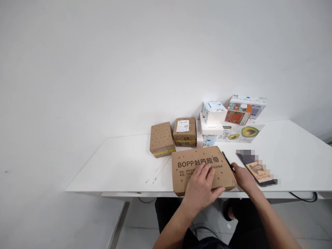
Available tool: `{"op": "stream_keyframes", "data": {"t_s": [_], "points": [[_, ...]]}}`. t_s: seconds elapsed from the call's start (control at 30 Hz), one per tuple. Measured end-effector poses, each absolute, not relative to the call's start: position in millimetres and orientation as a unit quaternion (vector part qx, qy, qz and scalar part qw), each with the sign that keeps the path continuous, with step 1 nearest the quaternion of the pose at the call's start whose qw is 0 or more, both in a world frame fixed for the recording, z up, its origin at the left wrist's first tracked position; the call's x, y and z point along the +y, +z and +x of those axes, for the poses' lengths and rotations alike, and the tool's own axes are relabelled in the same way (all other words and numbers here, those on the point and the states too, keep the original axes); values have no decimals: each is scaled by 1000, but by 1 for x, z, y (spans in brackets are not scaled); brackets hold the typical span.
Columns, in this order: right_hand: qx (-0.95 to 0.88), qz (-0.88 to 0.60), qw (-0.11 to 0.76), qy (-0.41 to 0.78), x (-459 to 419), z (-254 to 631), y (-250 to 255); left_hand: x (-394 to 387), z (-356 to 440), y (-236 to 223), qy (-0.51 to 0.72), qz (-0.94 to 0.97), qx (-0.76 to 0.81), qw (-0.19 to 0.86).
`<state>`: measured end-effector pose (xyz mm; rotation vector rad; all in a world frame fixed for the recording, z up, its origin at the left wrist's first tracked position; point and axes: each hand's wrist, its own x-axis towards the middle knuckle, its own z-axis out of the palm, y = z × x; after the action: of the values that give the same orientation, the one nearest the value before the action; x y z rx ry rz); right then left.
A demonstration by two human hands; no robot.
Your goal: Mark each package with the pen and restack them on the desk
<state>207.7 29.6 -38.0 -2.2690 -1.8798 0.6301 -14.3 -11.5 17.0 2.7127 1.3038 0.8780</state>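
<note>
A brown cardboard box [186, 180] printed with "BOPP" and Chinese characters lies flat at the front edge of the white table. My left hand [201, 183] rests on its top, fingers stretched out over the print and thumb by the near right corner. At the box's right side, my right hand [243, 178] is closed around a slim black tool [226, 158]. This tool sticks out along the right edge, pointing away from me. Whether it is a pen or a cutter cannot be made out, and its lower part is hidden in my fingers.
Behind stand two smaller brown boxes [161, 136] with yellow tape. A stack of white cartons [215, 116], an orange-printed box [237, 116] and an avocado-printed box [240, 133] are near the wall. A flat dark item [256, 169], partly pixelated, lies right of my right hand.
</note>
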Motion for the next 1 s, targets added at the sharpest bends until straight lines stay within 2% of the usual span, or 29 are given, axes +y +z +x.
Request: {"op": "stream_keyframes", "data": {"t_s": [0.2,0.4,0.57,0.77,0.87,1.0], "points": [[-607,-767,60,199,21,201,-40,-11,-15,19,268,867,420,2],[-520,-849,93,-1,16,246,-57,-11,-15,18,275,872,406,-19],[-481,-868,86,87,24,272,-61,-11,-16,15,296,871,391,-32],[-453,-877,106,122,30,271,-52,-11,-15,15,295,871,389,-54],[-418,-873,194,162,20,271,-41,-12,-15,14,298,869,390,-59],[-307,-745,450,384,-16,260,-10,-12,-15,15,296,869,393,-56]]}}
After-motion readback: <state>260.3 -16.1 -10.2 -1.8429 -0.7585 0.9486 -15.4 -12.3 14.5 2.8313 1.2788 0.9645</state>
